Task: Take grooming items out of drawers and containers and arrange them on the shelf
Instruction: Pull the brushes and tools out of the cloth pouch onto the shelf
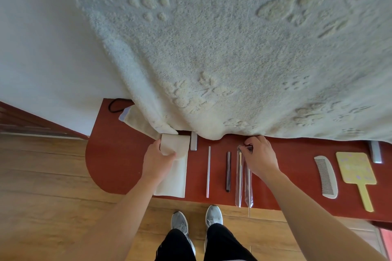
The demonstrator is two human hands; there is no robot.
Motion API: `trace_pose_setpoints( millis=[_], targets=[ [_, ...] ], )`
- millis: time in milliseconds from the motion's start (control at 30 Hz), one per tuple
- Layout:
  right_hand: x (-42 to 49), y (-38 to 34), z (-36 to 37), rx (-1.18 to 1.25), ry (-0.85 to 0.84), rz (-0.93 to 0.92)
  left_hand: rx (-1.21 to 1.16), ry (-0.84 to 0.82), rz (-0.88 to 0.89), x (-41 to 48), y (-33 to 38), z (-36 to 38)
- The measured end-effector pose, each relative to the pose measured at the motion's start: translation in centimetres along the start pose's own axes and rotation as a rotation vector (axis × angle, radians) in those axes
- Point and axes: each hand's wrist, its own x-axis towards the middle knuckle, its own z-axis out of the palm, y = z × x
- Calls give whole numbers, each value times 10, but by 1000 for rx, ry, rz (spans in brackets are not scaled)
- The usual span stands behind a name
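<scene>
Right hand (261, 159) pinching top end of sleeved brush (240, 176), flat on shelf (118, 154) left of comb (325, 176); left hand (156, 159) curled round folded cloth (175, 144) further left of comb; brush likely light, sleeve slippery, so grip the stiff handle.

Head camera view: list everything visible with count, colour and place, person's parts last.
towel: 1, cream, hanging above shelf
shelf: 1, red-brown, centre
cloth: 1, beige, shelf left, partly rolled
thin rod: 1, silver, right of cloth
dark stick: 1, black, right of rod
clear sleeves: 2, transparent, right of stick
comb: 1, pale grey, shelf right
hand mirror: 1, yellow, right of comb
brackets: 2, silver, shelf back
shoes: 2, grey, bottom centre
left hand: 1, grips cloth
right hand: 1, pinches a sleeve top
</scene>
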Motion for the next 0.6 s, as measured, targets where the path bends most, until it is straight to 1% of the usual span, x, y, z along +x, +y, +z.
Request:
trace_pose_setpoints(
  millis=[233, 333, 400, 533, 600],
  targets=[
    [-2, -4, -4, 3, -20, 10, 20, 10, 0, -5, 3, -4],
    [-4, -7, -7, 7, -21, 8, 63, 9, -18, -6, 2, -8],
    [-7, -10, -11, 14, -17, 2, 103, 44, -24, -9, 4, -12],
    [-15, -18, -19, 44, -9, -24, 248, 167, 30, -29, 21, -15],
    [-20, -24, -24, 68, -8, -39, 280, 175, 106, -42, 34, -11]
  ],
)
